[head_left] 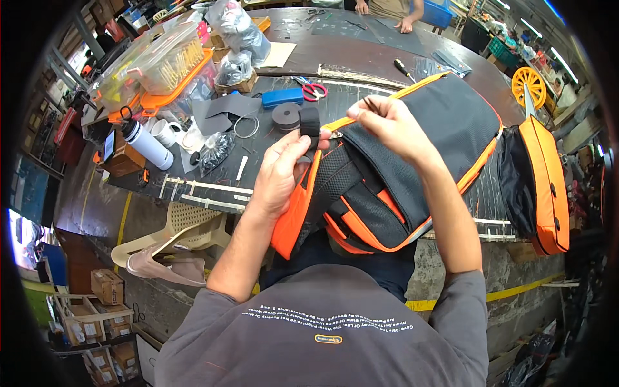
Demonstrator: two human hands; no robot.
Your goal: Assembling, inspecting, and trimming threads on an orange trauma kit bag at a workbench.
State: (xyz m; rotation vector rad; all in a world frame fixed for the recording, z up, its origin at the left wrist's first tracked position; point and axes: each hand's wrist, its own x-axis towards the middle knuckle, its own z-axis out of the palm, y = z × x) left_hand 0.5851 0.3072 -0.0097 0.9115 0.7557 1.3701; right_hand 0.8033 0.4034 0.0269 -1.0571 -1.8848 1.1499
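Workbench (pixel 387 48), fingers (pixel 303 138) pinching backpack (pixel 419 148) strap (pixel 310 122)

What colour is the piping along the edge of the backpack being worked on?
Bright orange piping on the dark grey fabric backpack, clearest in the head view.

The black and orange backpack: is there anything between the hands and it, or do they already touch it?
Nothing visible stands between them. The left hand grips the black strap at the top edge of the backpack, and the right hand pinches the orange trim beside it. Both hands touch the backpack directly.
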